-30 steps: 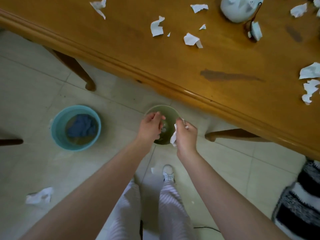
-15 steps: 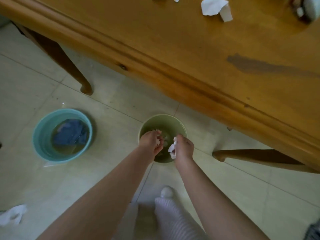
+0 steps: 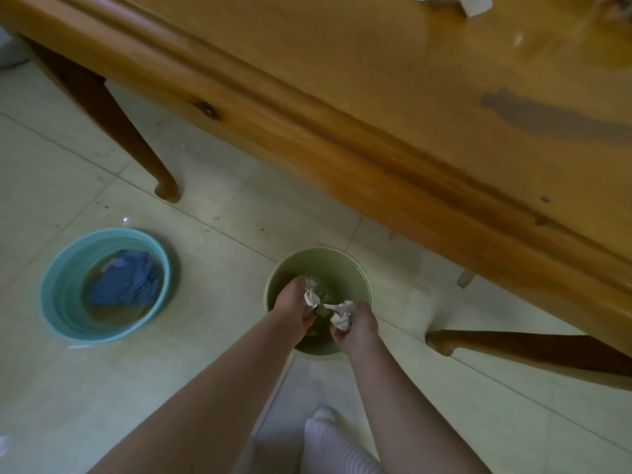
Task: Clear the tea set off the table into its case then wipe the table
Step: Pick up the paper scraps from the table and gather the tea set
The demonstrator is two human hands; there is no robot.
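Table (image 3: 376,80) filled the upper right of the head view, its wooden top seen from above and its moulded near edge facing the person. Compared with half a second earlier, the table top sat slightly further right in the view, so that the white paper scrap (image 3: 475,5) on it was cut off by the top border. More of the crumpled paper (image 3: 342,314) showed between the hands; earlier it had shown mainly at the right hand. Both hands had remained over the mouth of the green bin (image 3: 355,268). The long axis of the table's near edge ran diagonally from upper left to lower right. A dark elongated stain (image 3: 554,123) lay on the top roughly parallel to that edge. One table leg (image 3: 113,131) stood on the tiled floor (image 3: 68,165) at the left. The left hand (image 3: 290,309) had its fingers curled down round one wad of the crumpled paper. The right hand (image 3: 359,325) pinched a second wad between curled fingers and thumb. Both wads were inside the bin's rim. The bin stood on the floor just beside the table edge. A teal basin (image 3: 54,302) stood well apart to the left. It held murky water and a blue cloth (image 3: 123,285).
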